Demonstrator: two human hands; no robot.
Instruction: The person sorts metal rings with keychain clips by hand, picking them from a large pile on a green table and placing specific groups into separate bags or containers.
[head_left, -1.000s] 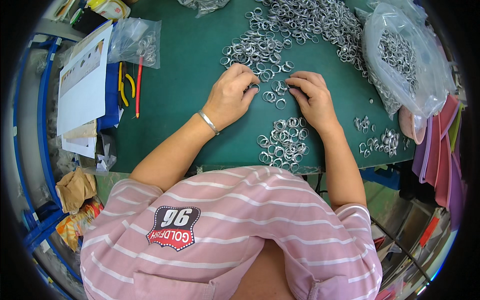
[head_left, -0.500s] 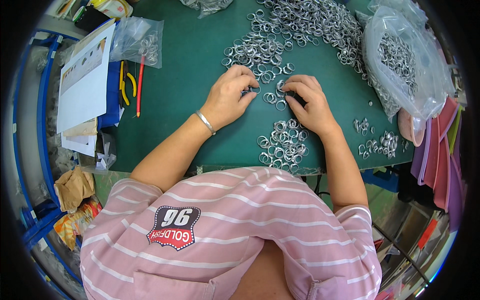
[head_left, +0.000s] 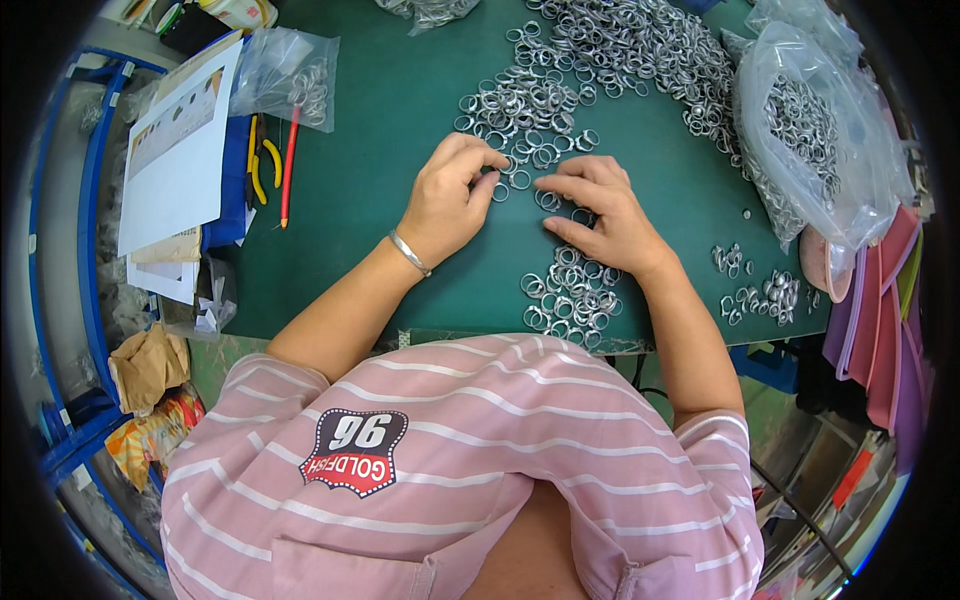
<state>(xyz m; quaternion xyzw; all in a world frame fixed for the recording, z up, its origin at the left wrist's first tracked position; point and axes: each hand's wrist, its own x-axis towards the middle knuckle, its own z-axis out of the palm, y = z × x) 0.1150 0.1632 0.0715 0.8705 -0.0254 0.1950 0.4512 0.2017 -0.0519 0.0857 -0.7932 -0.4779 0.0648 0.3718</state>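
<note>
Loose silver metal rings lie on a green table. My left hand (head_left: 452, 195), with a bangle (head_left: 410, 254) on its wrist, is beside a few rings (head_left: 520, 179) below the middle heap (head_left: 525, 100). Its thumb and forefinger are curled close together; what is between them, if anything, is hidden. My right hand (head_left: 605, 215) is open, thumb and fingers apart, over a couple of rings, one of them a ring (head_left: 547, 201) at its fingertips. Closer to me, just below that hand, is a small pile of rings (head_left: 568, 300).
A large ring heap (head_left: 640, 50) spreads at the back, beside an open clear bag of rings (head_left: 800, 120). Small groups of metal pieces (head_left: 775, 292) lie near right. At left are yellow-handled pliers (head_left: 264, 170), a red pen (head_left: 289, 170), a bagged batch (head_left: 290, 85) and a paper sheet (head_left: 175, 160).
My right hand has reached leftward and its fingers have spread over the rings between the hands. My left fingers have drawn back slightly from rings now lying beside them. The whole view has shifted slightly.
</note>
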